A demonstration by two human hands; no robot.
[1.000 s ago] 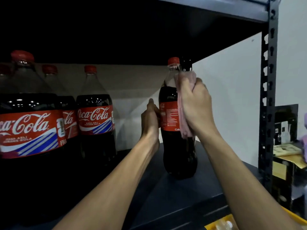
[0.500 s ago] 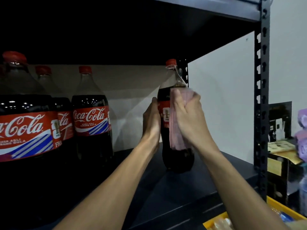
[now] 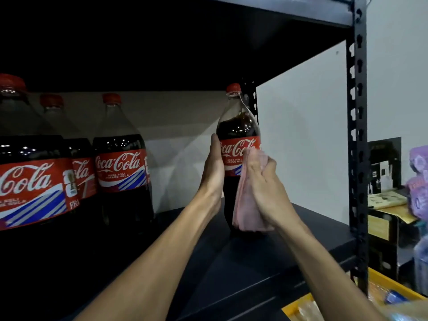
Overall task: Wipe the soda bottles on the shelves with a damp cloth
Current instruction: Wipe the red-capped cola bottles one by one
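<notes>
A large cola bottle [image 3: 236,126] with a red cap and red label stands upright on the dark shelf [image 3: 266,258], near its right end. My left hand [image 3: 214,167] holds the bottle's left side at label height. My right hand [image 3: 262,181] grips a folded pink cloth [image 3: 243,209] and presses it against the bottle's lower right front. The cloth hides the bottle's lower body. Three more cola bottles stand to the left: one close [image 3: 30,181], one behind it [image 3: 78,163], one in the middle [image 3: 120,167].
A black perforated upright post [image 3: 357,135] bounds the shelf on the right. An upper shelf [image 3: 266,5] hangs overhead. Beyond the post sit a dark box with papers [image 3: 384,193] and purple packets [image 3: 419,181]. A yellow tray [image 3: 298,306] lies below.
My right hand has slid the pink cloth down the bottle, from the neck to the lower body. The bottle has turned, so its logo now faces me. My left hand stays on the bottle's side.
</notes>
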